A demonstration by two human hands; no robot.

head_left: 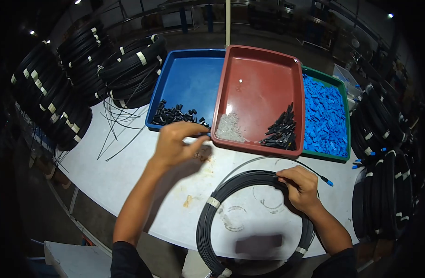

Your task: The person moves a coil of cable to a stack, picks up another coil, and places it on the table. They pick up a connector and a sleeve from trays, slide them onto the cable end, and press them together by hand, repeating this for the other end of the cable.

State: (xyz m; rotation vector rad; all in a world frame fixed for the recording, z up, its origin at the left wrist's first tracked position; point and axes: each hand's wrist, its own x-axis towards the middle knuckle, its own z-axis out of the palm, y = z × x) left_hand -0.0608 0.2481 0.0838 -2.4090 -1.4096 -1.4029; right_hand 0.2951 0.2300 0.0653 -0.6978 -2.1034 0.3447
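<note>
My left hand is beside the near corner of the blue tray, its thumb and fingers brought together around something small and dark that I cannot make out. Black pieces lie in that tray. At the coil of black cable, my right hand is closed near the upper right of the loop; what its fingers pinch is hidden. One cable end with a blue connector sticks out beyond the right hand. White tape binds the coil.
The red tray holds clear small pieces and black parts. Blue pieces fill the green tray. Cable coils stand at left and right on the white table.
</note>
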